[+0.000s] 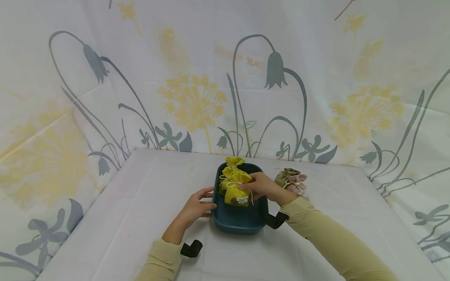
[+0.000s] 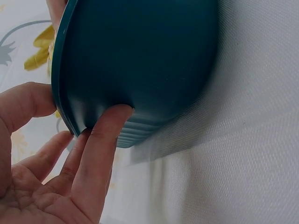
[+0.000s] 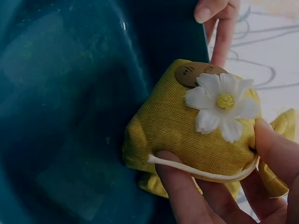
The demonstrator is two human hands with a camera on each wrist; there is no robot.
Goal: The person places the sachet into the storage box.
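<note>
My right hand (image 1: 261,185) grips a yellow drawstring pouch (image 3: 168,126) over the inside of a dark blue plastic basin (image 1: 235,228). The pouch bears a white fabric flower (image 3: 225,103), a small brown oval tag (image 3: 189,74) and a pale cord. Thumb and fingers are at its gathered neck and side in the right wrist view. Other yellow pouches (image 1: 232,162) are at the basin's far left part, partly hidden behind the held one. At the basin's left side, my left hand (image 1: 193,205) holds the wall, its thumb at the rim and fingertips against the outside.
A green pouch (image 1: 281,178) and a pink pouch (image 1: 297,186) lie together on the white-covered table (image 1: 158,187) right of the basin, partly behind my right forearm. A flower-printed cloth (image 1: 211,78) rises behind the table. Black wrist mounts (image 1: 191,248) stick out near both hands.
</note>
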